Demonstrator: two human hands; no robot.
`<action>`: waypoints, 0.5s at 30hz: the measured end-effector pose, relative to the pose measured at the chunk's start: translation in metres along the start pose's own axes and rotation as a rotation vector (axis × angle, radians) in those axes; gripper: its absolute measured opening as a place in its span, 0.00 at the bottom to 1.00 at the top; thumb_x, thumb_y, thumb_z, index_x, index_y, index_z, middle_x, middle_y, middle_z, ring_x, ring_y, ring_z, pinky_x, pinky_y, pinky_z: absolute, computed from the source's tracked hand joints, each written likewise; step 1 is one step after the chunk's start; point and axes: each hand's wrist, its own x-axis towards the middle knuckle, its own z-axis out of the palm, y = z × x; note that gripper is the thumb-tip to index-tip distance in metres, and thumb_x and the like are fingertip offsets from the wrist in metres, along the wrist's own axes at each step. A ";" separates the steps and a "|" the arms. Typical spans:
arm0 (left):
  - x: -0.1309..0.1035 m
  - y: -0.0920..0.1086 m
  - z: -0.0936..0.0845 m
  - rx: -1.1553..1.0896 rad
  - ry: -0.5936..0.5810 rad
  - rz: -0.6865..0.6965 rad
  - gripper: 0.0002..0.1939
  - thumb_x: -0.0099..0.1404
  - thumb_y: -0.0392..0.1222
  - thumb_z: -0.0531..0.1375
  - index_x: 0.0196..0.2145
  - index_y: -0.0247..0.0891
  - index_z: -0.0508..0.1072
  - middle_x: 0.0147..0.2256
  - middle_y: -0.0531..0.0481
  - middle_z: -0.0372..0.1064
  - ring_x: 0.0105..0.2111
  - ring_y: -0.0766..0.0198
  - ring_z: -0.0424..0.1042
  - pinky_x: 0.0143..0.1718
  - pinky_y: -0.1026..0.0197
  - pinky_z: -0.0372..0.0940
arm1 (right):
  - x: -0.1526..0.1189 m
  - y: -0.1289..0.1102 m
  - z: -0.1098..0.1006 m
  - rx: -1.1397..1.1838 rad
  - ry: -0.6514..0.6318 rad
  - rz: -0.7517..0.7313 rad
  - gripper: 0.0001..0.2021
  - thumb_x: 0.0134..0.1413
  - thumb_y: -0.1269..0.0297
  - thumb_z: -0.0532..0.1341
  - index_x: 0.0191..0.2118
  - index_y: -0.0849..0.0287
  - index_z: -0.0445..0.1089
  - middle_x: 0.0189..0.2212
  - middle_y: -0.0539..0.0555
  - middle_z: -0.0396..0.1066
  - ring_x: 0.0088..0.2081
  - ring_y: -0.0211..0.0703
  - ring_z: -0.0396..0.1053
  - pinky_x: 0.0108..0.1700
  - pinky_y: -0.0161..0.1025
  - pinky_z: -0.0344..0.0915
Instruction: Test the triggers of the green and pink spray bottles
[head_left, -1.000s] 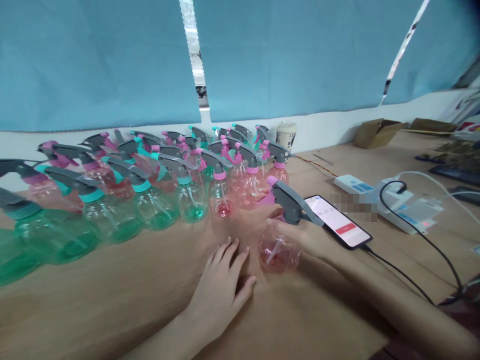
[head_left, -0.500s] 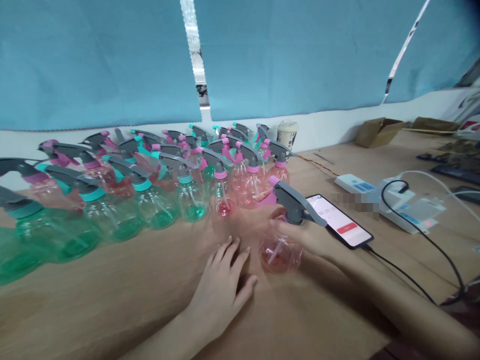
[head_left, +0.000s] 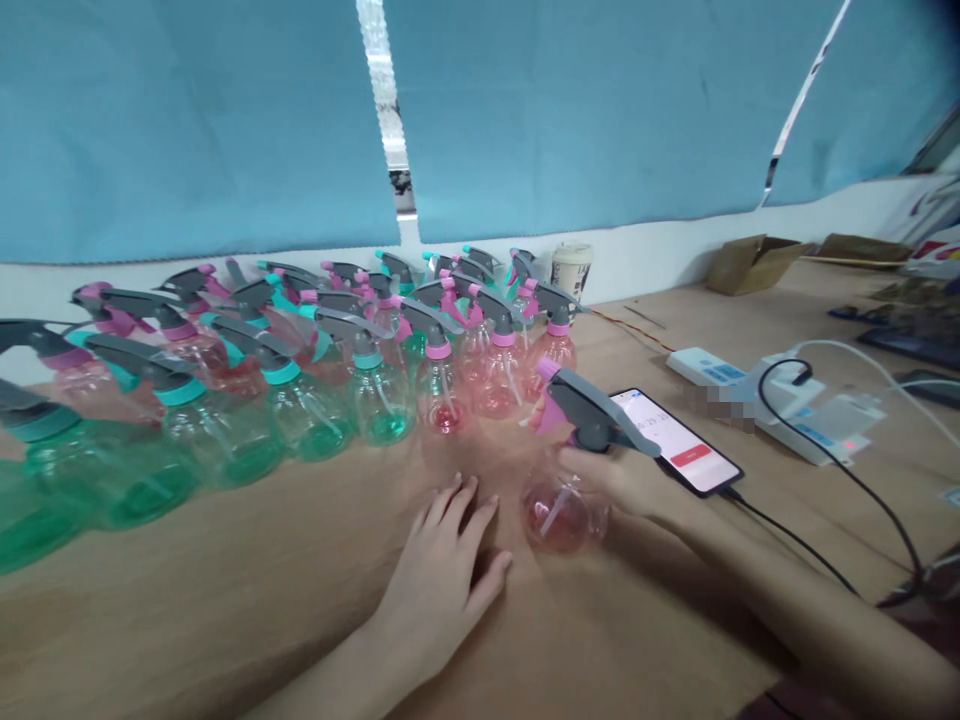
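My right hand is closed around the neck of a spray bottle, which has a clear pink body and a grey head with a pink trigger and nozzle. The bottle stands close to upright, its spray head turned to the left. Most of that hand's fingers are hidden behind the neck and trigger. My left hand lies flat on the brown tabletop, fingers spread, with nothing in it. It rests just left of the held bottle. Nearest beyond it are a pink spray bottle and a green spray bottle.
Several more pink and green spray bottles stand in rows at the left and back. To the right lie a phone with a timer on its screen and a white power strip with cables. A paper cup and cardboard box stand behind.
Around the trigger, the fingers of my right hand have shifted, and more of the pink trigger shows. The held bottle has barely moved. My left hand stays flat in the same place.
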 end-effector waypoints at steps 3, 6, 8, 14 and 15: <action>0.000 0.000 0.001 0.002 0.006 0.003 0.21 0.65 0.48 0.51 0.52 0.35 0.63 0.56 0.39 0.55 0.56 0.49 0.52 0.53 0.44 0.52 | -0.001 -0.002 -0.003 -0.019 -0.016 -0.034 0.09 0.33 0.66 0.56 0.13 0.56 0.54 0.14 0.46 0.56 0.19 0.35 0.55 0.23 0.36 0.59; 0.000 -0.001 0.001 0.002 0.011 0.004 0.21 0.65 0.48 0.52 0.52 0.35 0.63 0.55 0.39 0.56 0.56 0.49 0.52 0.53 0.44 0.53 | -0.001 -0.006 -0.005 -0.026 0.004 -0.077 0.08 0.32 0.67 0.57 0.13 0.56 0.56 0.14 0.46 0.57 0.19 0.35 0.55 0.23 0.36 0.60; 0.001 -0.001 0.001 0.000 0.013 0.005 0.21 0.64 0.48 0.52 0.52 0.35 0.62 0.56 0.39 0.55 0.56 0.49 0.52 0.53 0.44 0.53 | -0.001 -0.007 -0.003 -0.032 0.012 -0.061 0.09 0.32 0.68 0.57 0.12 0.56 0.55 0.12 0.45 0.55 0.18 0.35 0.54 0.23 0.36 0.60; 0.000 0.000 0.000 -0.003 0.015 0.006 0.21 0.64 0.48 0.52 0.52 0.34 0.63 0.55 0.39 0.56 0.56 0.49 0.53 0.53 0.44 0.52 | 0.000 0.004 0.008 0.170 -0.058 -0.104 0.08 0.39 0.68 0.56 0.31 0.55 0.67 0.20 0.47 0.65 0.23 0.38 0.63 0.28 0.39 0.64; 0.000 0.000 0.000 -0.004 0.015 0.005 0.21 0.64 0.48 0.52 0.52 0.35 0.63 0.55 0.39 0.56 0.56 0.49 0.53 0.53 0.44 0.52 | 0.001 0.006 0.008 0.188 -0.069 -0.121 0.11 0.39 0.68 0.56 0.34 0.55 0.67 0.21 0.47 0.66 0.24 0.39 0.64 0.28 0.39 0.64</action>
